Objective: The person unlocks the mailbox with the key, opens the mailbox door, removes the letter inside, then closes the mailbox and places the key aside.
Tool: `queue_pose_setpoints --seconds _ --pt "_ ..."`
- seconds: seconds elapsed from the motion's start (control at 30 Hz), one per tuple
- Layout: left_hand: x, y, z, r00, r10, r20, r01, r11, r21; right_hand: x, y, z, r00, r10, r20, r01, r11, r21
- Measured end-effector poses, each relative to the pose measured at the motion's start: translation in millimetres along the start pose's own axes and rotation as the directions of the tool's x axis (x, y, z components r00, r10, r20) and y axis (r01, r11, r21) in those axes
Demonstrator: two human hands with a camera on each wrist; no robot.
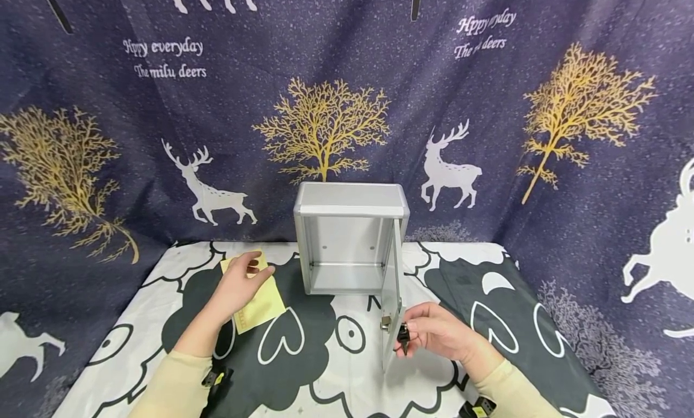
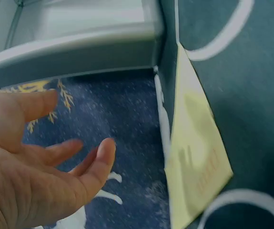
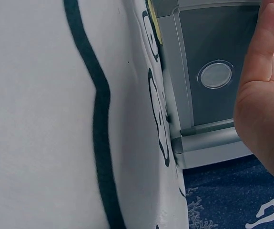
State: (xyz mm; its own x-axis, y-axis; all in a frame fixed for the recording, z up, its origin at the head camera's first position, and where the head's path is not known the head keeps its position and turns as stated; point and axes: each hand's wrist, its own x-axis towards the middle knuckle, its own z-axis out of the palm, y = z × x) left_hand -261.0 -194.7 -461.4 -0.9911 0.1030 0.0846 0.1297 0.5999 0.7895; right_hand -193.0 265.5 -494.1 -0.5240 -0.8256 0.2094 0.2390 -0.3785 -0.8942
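Head view: our L hand (image 1: 241,285), fingers loosely bent, is by thin yellow paper (image 1: 262,306), toward patterned cloth surface (image 1: 363,388)'s back-L corner; prob. light, floppy, so we'd pinch an edge. R hand (image 1: 436,332) grips black keys (image 1: 403,335) at grey metal door (image 1: 393,279), prob. stiff.

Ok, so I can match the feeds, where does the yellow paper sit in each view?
Head: yellow paper left of centre, partly behind the left hand.
Left wrist: yellow paper right of centre, running down to the bottom edge.
Right wrist: only a yellow sliver at the top, right of centre, probably that paper.
Shared landmark: the silver box, also and.
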Motion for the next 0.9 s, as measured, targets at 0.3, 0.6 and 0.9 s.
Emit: queue_pose_setpoints --seconds 0.3,0.6,0.9 --pt "1.8 18.8 13.4 0.995 0.096 -0.020 -0.098 0.982 -0.159 0 0 0.7 1.000 0.000 -0.005 0.000 1.000 0.004" --pt "4.1 26.1 26.0 0.975 0.224 0.003 -0.219 0.956 -0.194 0 -2 3.8 0.999 0.019 -0.042 -0.020 0.999 -0.029" --pt "8.8 37.3 35.1 0.954 0.299 -0.015 -0.294 0.925 -0.240 0 -2 3.1 0.999 0.015 -0.035 -0.016 1.000 -0.023"
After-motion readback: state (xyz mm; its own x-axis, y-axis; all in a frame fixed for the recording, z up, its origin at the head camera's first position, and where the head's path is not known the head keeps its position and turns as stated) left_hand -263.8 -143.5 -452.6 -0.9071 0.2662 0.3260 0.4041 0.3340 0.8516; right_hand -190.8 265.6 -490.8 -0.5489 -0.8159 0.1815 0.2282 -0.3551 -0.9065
